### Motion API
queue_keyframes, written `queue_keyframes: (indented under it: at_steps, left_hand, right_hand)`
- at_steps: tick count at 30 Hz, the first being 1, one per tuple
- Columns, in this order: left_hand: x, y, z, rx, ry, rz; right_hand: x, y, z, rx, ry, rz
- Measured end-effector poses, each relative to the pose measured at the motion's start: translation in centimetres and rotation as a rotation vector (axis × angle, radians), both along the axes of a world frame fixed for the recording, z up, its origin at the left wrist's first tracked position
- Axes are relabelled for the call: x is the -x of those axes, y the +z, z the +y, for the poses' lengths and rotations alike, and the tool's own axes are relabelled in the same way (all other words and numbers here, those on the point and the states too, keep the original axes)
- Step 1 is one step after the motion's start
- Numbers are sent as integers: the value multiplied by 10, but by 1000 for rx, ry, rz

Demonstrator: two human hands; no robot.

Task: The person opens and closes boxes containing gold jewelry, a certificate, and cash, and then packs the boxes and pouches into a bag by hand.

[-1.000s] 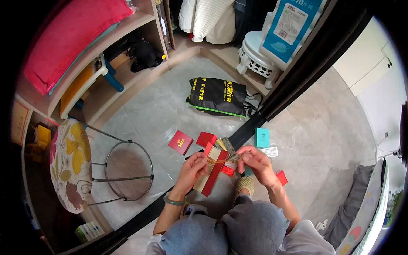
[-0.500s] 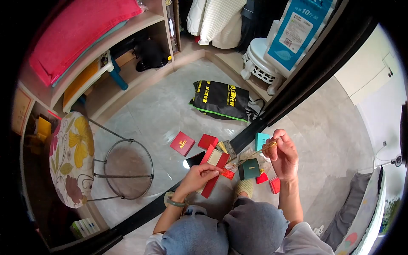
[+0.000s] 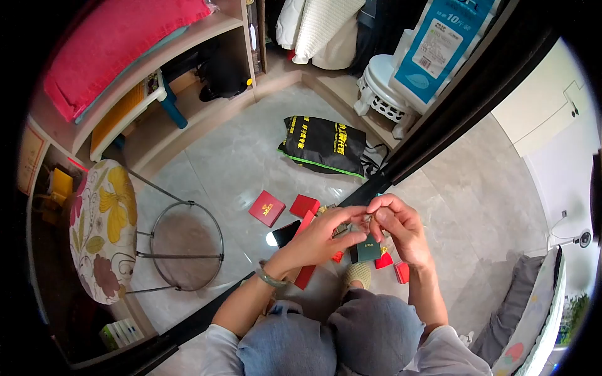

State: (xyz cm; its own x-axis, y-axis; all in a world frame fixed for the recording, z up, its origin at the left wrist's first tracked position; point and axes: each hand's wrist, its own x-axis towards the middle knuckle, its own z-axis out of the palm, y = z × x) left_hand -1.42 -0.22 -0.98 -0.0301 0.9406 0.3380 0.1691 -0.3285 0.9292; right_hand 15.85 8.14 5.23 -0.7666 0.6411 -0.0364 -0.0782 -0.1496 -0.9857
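The right hand pinched thumb and forefinger around a small thing, mostly hidden, between both hands above the floor. The left hand reached it with extended fingers, its thumb spread apart; whether that grip held anything could not be told. The thing looked light, probably delicate and easily dropped, best held by an edge with fingertips. The right forearm rose steeply; the left slanted rightward. Nearer lay a green box; far, a black bag.

Small item being held just right of frame centre, slightly below mid-height, mostly hiding from view, shape being unclear
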Motion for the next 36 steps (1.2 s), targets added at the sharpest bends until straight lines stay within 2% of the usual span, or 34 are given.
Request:
queue_keyframes:
  at_steps: [1, 2, 4, 7, 9, 11, 15, 18, 22, 24, 25, 31, 34, 36]
  left_hand:
    - [4, -5, 1, 65, -103, -3]
    - [6, -3, -3, 67, -102, -5]
    - [11, 4, -14, 382, -106, -116]
    - [18, -24, -39, 516, -2, -205]
    - [22, -40, -56, 441, 69, -105]
    - [27, -55, -74, 570, 141, -162]
    - [26, -99, -105, 579, 288, 146]
    - [19, -110, -118, 639, 338, 278]
    - [11, -128, -125, 700, 396, 244]
    - [10, -137, -125, 683, 378, 414]
    - [7, -141, -126, 684, 378, 414]
    - [-2, -154, -118, 637, 356, 511]
    - [-2, -156, -117, 696, 317, 530]
    - [-1, -153, -114, 612, 274, 570]
  right_hand:
    - [-1, -2, 2, 1, 0, -1]
    - [-2, -7, 5, -18, -46, -4]
    - [-4, -16, 13, -32, -90, -7]
    - [-4, -34, 22, 45, -225, -11]
    - [-3, -51, 26, 24, -228, -105]
    - [0, -80, 32, 10, -209, -102]
    - [11, -130, 32, -69, -98, -286]
    - [28, -159, 21, -397, -73, -491]
    - [51, -180, 16, -558, 31, -648]
    - [59, -195, 15, -619, 51, -644]
    - [62, -202, 15, -681, 70, -639]
    - [71, -210, 14, -649, 118, -640]
    - [70, -219, 13, -604, 127, -668]
    - [66, -230, 14, -581, 160, -643]
